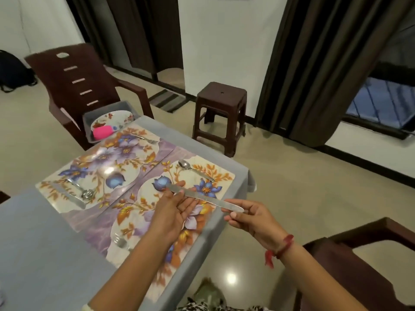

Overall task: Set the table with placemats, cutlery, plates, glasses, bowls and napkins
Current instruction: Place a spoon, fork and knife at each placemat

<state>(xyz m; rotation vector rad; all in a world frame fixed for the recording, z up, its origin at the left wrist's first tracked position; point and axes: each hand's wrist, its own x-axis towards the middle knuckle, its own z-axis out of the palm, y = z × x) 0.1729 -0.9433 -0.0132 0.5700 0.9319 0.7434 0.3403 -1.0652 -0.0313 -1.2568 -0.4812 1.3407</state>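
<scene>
Right hand (pixel 247 217) pinches a knife (pixel 205 197) by its handle; flat, open left hand (pixel 177 211) supports the blade above a floral placemat (pixel 190 239)

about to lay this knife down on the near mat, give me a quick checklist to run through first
1. Knife held: ok, right hand pinches one end, left hand supports the other.
2. Near placemat flat on the table: ok.
3. Spoon already at its far edge: ok.
4. Fork at its near end: ok, partly hidden by the left arm.
5. Landing spot beside the spoon free: ok.
6. Which end is the blade: cannot tell.
</scene>
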